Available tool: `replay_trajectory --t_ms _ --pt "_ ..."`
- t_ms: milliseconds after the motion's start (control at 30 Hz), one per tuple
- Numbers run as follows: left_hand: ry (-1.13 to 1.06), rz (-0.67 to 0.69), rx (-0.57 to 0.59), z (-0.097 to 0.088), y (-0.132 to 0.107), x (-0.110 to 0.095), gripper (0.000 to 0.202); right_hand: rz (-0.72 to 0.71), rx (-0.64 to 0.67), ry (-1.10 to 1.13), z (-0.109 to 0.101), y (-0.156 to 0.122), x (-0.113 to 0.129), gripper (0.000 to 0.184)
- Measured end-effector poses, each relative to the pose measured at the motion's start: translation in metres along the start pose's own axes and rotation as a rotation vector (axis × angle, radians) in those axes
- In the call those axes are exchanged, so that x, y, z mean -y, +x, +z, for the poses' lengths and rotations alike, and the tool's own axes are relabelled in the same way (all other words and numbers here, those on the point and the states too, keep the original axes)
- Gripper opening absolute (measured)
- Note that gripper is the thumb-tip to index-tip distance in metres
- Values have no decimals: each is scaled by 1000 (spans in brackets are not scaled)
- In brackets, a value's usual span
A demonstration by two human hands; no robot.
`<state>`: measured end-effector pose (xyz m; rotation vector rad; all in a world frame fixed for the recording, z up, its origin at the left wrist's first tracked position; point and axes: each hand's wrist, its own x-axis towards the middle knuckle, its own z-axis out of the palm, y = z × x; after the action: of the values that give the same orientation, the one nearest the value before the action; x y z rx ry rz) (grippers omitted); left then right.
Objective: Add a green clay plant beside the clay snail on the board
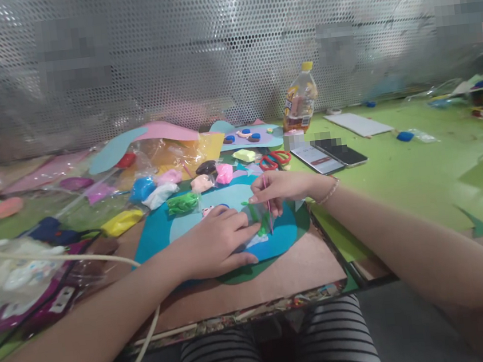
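My right hand (279, 191) is closed in a pinch around a thin pink clay tool (269, 210), held upright over a blue paper sheet (152, 236). Beneath the tool's lower end lie green clay pieces (264, 224) on the paper. My left hand (224, 237) rests on the sheet with its fingers stretched out, the index fingertip beside the green clay. Part of a small white-and-pink figure (208, 211) shows behind the left knuckles. A bag of green clay (183, 203) sits on the sheet's far left part.
Bagged clay, including yellow (121, 222) and blue (142, 189), lies to the left. Beyond my hands are red scissors (274, 159), two phones (319, 158) and a bottle (301, 100). A cream cable (103, 256) runs under my left forearm. A perforated metal panel (210, 46) stands behind.
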<state>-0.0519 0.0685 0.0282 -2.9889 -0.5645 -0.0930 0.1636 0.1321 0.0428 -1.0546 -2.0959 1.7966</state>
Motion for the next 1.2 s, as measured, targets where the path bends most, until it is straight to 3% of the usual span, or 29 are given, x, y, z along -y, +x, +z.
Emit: replay_trajectory --t_ms 133,500,1200 --pt "-9 25 15 0 0 0 53 33 -45 23 -5 2 -4 39" --pt "18 41 21 0 -1 0 51 50 16 167 -6 7 -11 37" --pt "-6 40 20 1 0 -1 53 114 57 135 -10 2 -9 34"
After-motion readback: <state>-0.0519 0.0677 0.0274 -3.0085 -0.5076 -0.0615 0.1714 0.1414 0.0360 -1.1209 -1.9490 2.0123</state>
